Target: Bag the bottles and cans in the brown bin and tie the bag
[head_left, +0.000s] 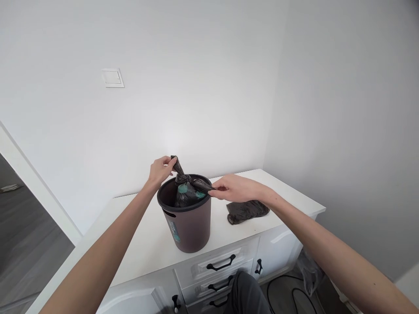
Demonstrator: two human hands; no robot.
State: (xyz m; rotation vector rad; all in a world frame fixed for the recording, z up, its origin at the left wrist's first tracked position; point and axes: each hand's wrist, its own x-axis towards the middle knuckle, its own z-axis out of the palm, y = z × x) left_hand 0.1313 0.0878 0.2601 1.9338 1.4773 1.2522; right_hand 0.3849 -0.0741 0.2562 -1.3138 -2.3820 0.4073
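Observation:
A black garbage bag (187, 195), with teal showing through its thin film, sits inside a purple-brown trash can (193, 231). Its neck is twisted or knotted at the middle, just above the rim. My left hand (161, 169) pinches one end of the bag, which points up and to the left. The other end stretches to the right, gripped between the fingers of my right hand (234, 188). On the white cabinet top, under my right forearm, lies a second black plastic bag (246, 212), flat and crumpled. The lower part of the bag in the can is hidden.
The white cabinet (144, 257) has drawers with black handles (221, 262) below its front edge. A wall stands behind it, with a light switch (113, 78). Black cable (278, 281) and a clear plastic bag (309, 272) lie on the floor at the right.

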